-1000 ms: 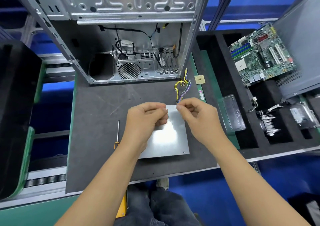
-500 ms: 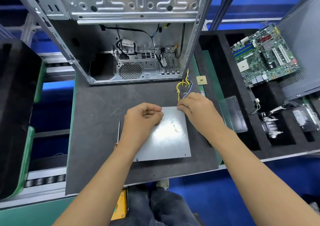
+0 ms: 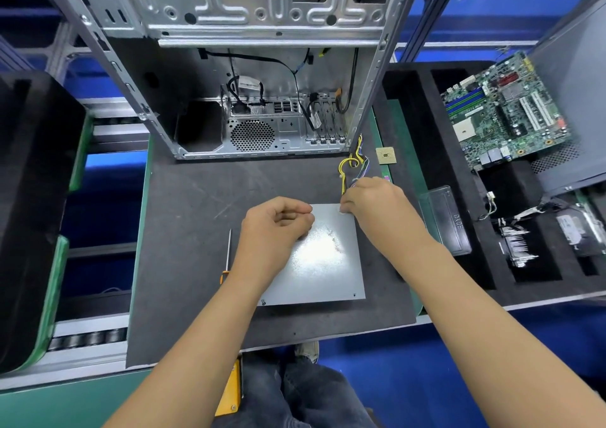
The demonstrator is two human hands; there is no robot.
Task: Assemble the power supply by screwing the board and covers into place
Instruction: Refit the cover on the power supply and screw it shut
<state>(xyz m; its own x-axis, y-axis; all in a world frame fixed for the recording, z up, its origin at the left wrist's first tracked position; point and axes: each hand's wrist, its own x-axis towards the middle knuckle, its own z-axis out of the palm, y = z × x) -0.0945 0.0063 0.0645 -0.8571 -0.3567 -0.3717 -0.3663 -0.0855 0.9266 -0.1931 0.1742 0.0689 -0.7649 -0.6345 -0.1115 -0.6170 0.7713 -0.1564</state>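
Note:
The grey metal power supply cover (image 3: 328,263) lies flat on the black mat (image 3: 183,217), with a screw hole showing at each near corner. My left hand (image 3: 272,227) hovers over its far left part in a loose fist; whatever is inside the fist is hidden. My right hand (image 3: 373,201) is at the far right corner, fingertips pinching a small pale part, apparently a screw (image 3: 342,210), against the corner. Yellow and purple wires (image 3: 347,165) come out from behind that hand. A thin screwdriver (image 3: 228,253) with an orange handle lies left of the cover.
An open computer case (image 3: 255,115) stands at the back of the mat. A CPU chip (image 3: 386,156) lies to its right. The black foam tray (image 3: 413,106) on the right holds a motherboard (image 3: 505,112), a clear plastic piece (image 3: 446,221), a heatsink (image 3: 518,244) and a drive (image 3: 577,227).
My hands were together over the cover's far edge with fingertips meeting. They have parted: the right hand moved to the far right corner, the left drew back a little to the left.

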